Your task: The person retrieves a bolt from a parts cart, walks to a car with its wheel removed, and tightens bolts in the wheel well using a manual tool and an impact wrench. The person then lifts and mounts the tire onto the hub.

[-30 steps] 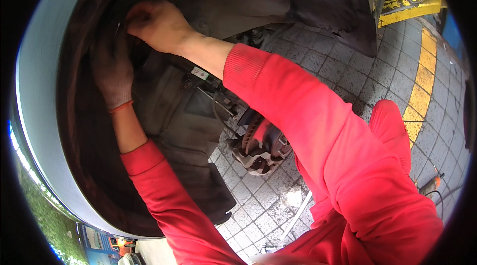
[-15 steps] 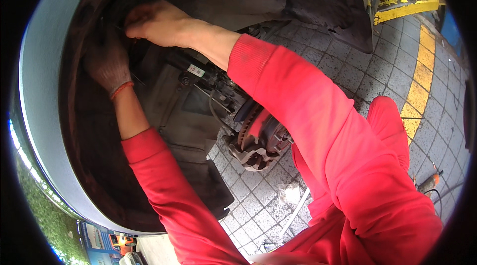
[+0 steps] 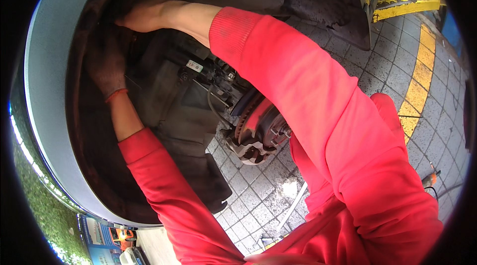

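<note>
Your right hand (image 3: pixel 145 14) has shifted nearer your gloved left hand (image 3: pixel 106 64) | wheel-arch liner (image 3: pixel 94 153) curves around both, long sweep down your left; nearer hand unclear | both hands' fingers shadowed: spread, hold untellable

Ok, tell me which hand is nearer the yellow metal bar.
Right: the right hand is well left of the yellow metal bar, the left hand farther left.
</note>
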`<state>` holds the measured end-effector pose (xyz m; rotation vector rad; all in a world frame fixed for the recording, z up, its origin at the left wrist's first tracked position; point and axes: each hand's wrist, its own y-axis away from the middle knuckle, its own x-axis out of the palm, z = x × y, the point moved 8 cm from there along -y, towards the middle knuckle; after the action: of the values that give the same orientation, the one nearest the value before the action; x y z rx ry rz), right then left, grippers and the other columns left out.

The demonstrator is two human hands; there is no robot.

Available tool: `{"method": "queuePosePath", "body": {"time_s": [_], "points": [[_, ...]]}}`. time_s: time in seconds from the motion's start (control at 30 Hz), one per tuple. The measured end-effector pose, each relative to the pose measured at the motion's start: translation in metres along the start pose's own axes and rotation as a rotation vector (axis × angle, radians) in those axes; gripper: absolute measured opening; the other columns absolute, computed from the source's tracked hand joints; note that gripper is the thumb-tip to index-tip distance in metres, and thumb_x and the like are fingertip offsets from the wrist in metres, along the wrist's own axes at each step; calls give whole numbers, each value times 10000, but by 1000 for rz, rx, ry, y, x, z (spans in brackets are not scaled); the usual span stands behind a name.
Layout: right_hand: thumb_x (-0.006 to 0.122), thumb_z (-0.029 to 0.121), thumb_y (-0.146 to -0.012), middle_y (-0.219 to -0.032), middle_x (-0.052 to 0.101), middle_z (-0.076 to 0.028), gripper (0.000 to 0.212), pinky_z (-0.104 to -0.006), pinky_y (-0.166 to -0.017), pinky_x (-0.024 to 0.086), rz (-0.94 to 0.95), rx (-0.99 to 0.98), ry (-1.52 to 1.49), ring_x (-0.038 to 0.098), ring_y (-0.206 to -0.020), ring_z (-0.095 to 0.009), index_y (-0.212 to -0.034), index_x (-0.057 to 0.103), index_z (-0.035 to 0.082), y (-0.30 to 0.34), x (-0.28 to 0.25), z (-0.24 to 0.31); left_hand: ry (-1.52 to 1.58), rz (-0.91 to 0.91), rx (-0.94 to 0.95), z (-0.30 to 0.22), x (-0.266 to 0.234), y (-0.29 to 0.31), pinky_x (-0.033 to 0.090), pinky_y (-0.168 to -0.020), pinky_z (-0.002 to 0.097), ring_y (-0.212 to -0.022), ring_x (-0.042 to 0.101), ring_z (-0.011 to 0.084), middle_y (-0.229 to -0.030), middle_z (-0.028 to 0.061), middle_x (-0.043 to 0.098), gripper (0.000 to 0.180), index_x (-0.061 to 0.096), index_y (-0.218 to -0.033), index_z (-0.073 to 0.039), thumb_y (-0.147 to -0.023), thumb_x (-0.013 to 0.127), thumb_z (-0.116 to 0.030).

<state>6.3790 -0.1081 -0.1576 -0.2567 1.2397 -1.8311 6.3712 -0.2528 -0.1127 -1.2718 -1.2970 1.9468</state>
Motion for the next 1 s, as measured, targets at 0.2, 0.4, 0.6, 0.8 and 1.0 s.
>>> {"method": "queuePosePath", "body": {"time_s": [0.2, 0.4, 0.6, 0.8, 1.0], "points": [[485, 558, -1095, -1656, 551, -95, 633, -446, -1280, 392, 9, 182, -133, 479, -1549, -326, -1587, 596, 175, 33, 3, -14, -849, -59, 600, -5, 12, 4, 565, -1039, 428, -1305, 675, 351, -1374, 204, 723, 494, 641, -1418, -22, -1076, 691, -374], [549, 530, -1080, -1440, 696, -104, 551, -412, -1203, 455, -23, 125, -214, 605, -1393, -309, -1452, 699, 153, 24, 4, -8, -494, 77, 200, 27, 5, -8, 558, -1057, 397, -1299, 681, 344, -1385, 212, 717, 491, 660, -1424, -29, -1086, 680, -384], [494, 523, -1109, -1559, 613, -135, 568, -436, -1253, 402, -62, -5, -201, 523, -1482, -340, -1479, 671, 129, 5, 15, 1, 31, -26, 217, 17, 3, 0, 531, -1089, 382, -1298, 691, 327, -1404, 213, 718, 523, 692, -1420, -27, -1084, 675, -428], [565, 474, -1085, -1413, 732, -123, 485, -424, -1180, 482, -150, -16, -191, 640, -1367, -341, -1364, 762, 131, 19, 6, 5, -313, -78, 192, 18, 1, 1, 526, -1101, 398, -1307, 683, 354, -1425, 240, 699, 549, 651, -1463, -19, -1097, 652, -428], [626, 387, -1058, -1319, 771, -156, 450, -452, -1071, 560, -221, 252, -342, 722, -1232, -361, -1374, 723, 81, 93, -27, -5, -290, 71, 201, -21, -6, 34, 540, -1081, 435, -1302, 673, 395, -1456, 263, 662, 550, 608, -1506, -8, -1120, 611, -400]]}}
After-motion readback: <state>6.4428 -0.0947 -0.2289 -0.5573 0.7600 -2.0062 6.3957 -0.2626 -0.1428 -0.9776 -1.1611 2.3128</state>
